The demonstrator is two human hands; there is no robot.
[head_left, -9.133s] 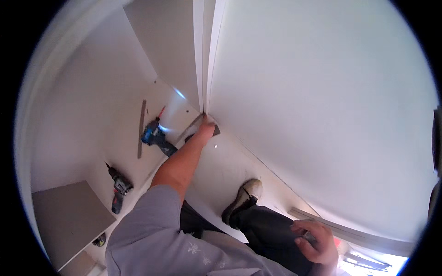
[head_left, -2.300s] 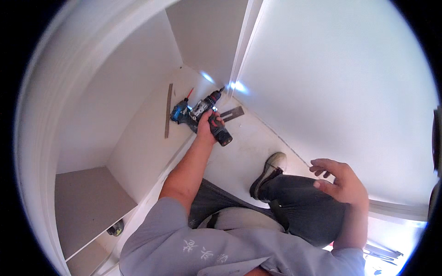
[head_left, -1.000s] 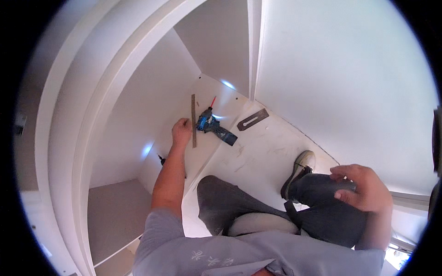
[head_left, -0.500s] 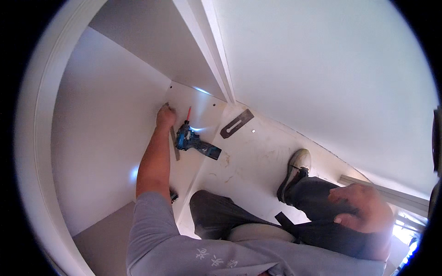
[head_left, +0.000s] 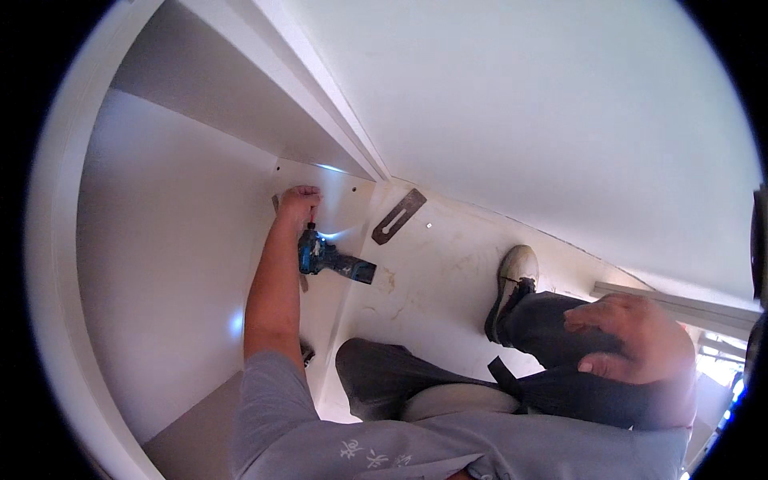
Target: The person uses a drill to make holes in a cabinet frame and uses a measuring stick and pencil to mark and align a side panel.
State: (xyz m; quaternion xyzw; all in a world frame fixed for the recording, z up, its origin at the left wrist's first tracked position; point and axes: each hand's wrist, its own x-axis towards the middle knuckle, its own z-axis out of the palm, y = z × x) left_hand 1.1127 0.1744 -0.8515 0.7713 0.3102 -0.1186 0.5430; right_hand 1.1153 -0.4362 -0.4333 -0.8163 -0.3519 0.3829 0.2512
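Note:
My left hand [head_left: 301,202] reaches into a white cabinet. Its fingers are curled together at the front of a blue and black cordless driver [head_left: 328,258], partly covering its red bit; whatever they pinch is hidden. The driver lies on its side on the cabinet's bottom panel [head_left: 324,298], its light lit. Under my forearm and the tool runs a thin dark strip [head_left: 304,282], mostly covered. Over my bent right knee lies my right hand [head_left: 632,340], thumb apart from the fingers, with nothing seen in it.
A slotted dark metal plate [head_left: 399,216], like a plane blade, lies on the pale floor, a small white bit [head_left: 429,226] beside it. My shoe [head_left: 516,280] stands near the white wall panel [head_left: 544,144]. A shelf panel [head_left: 232,96] overhangs the cabinet corner. Behind my elbow sits a small black object [head_left: 307,354].
My left hand has shifted right from the cabinet's side panel to the driver's bit. My right hand stays on the knee. The whole view has tilted slightly.

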